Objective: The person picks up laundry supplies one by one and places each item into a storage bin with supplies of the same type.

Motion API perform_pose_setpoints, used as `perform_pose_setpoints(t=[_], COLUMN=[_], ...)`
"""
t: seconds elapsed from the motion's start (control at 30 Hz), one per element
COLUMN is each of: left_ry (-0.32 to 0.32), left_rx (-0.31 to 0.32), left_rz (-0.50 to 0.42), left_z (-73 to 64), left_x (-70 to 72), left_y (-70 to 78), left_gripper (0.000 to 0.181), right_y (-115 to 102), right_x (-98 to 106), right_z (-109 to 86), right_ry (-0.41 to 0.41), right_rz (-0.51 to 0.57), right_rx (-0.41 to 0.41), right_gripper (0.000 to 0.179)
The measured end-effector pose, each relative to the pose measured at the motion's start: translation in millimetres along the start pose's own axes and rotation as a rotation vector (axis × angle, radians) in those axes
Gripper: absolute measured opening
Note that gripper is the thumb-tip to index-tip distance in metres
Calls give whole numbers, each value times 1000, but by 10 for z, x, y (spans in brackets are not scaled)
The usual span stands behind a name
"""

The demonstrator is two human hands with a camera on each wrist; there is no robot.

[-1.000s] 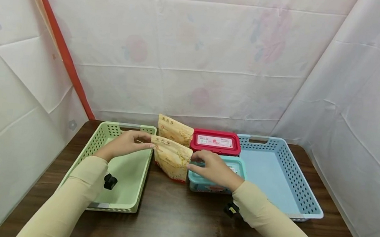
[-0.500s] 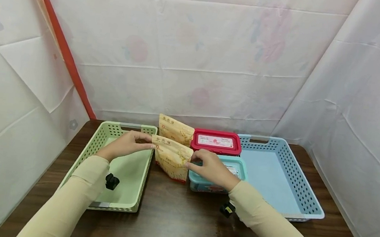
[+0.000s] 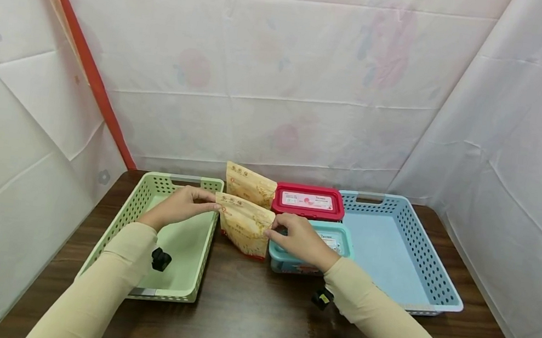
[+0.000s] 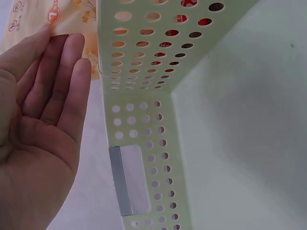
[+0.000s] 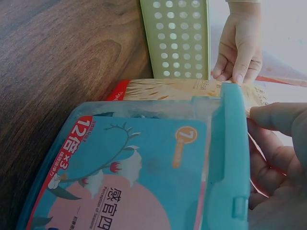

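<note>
In the head view, two yellow stand-up pouches stand one behind the other between the baskets. My left hand point(image 3: 180, 206) pinches the front pouch point(image 3: 242, 226) at its upper left corner, thumb in front and fingers behind. At the opposite edge, the right hand point(image 3: 303, 241) pinches the same pouch between thumb and fingers. The rear pouch point(image 3: 249, 186) stands untouched. Beneath the right hand sits a teal-lidded box point(image 3: 338, 234), its printed side facing the right wrist view. The left wrist view shows the left palm point(image 4: 38, 139) beside the green basket's perforated wall.
A green basket point(image 3: 204, 261) stands at the left, close to the pouches. A blue basket point(image 3: 433, 252) is at the right. The red-lidded box point(image 3: 307, 201) lies behind the teal one. White cloth point(image 3: 280, 82) hangs behind the dark wooden table point(image 3: 255, 321).
My right hand and forearm have shifted slightly left, its thumb moving onto the front pouch's right edge. The left hand stays nearly still at its corner. The pouches and boxes stay in place.
</note>
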State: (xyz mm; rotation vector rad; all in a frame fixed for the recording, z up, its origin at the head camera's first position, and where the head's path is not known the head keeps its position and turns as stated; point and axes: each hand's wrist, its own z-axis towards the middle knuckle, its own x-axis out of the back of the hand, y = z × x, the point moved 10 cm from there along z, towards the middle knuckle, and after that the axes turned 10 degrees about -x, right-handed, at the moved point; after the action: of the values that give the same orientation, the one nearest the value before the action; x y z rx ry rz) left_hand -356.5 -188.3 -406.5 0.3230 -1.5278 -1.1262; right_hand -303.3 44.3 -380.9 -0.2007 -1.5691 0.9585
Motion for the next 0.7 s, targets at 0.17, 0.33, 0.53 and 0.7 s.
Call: perform_pose_setpoints(t=[0.17, 0.33, 0.53, 0.7], left_ry=[9, 20, 21, 27], left_rx=[-15, -44, -56, -49], left_rz=[6, -8, -3, -26], left_z=[4, -2, 5, 8], left_x=[6, 2, 1, 21], left_y=[10, 42, 46, 62], left_gripper=[30, 26, 24, 29], right_y=[14, 15, 22, 8], right_x=[-4, 0, 1, 35], right_z=[-1, -2, -3, -10], right_ry=[-9, -3, -1, 1], right_rz=[16, 20, 24, 88], right_rx=[-22, -19, -20, -19], right_gripper=[12, 13, 12, 13])
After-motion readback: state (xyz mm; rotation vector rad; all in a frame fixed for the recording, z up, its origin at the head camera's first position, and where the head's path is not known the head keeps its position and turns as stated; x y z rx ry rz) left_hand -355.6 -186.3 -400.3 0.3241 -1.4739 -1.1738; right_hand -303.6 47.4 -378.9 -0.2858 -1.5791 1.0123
